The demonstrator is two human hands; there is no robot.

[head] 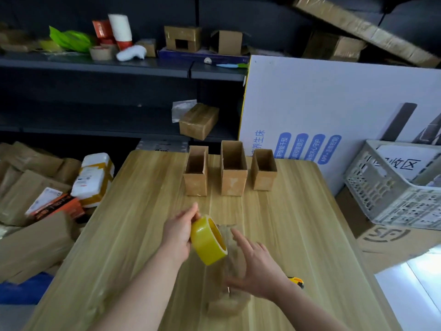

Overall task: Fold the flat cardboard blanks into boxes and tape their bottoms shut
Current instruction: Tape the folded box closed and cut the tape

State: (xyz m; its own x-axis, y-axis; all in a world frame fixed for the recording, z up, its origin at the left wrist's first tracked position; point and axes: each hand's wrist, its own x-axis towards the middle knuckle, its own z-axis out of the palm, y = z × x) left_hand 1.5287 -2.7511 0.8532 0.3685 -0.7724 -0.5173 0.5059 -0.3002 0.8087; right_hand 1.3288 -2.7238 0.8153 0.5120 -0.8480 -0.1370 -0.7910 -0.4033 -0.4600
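Note:
My left hand grips a yellow tape roll above the middle of the wooden table. A clear strip of tape runs from the roll down over a small cardboard box, which is blurred and lies on the table close to me. My right hand rests on top of that box with its fingers straight and spread. Three folded cardboard boxes stand open-topped in a row at the far side: left, middle, right.
A yellow utility knife lies beside my right wrist. A grey plastic crate sits off the table's right edge. Cardboard and parcels are piled on the floor at left. Dark shelving with boxes stands behind.

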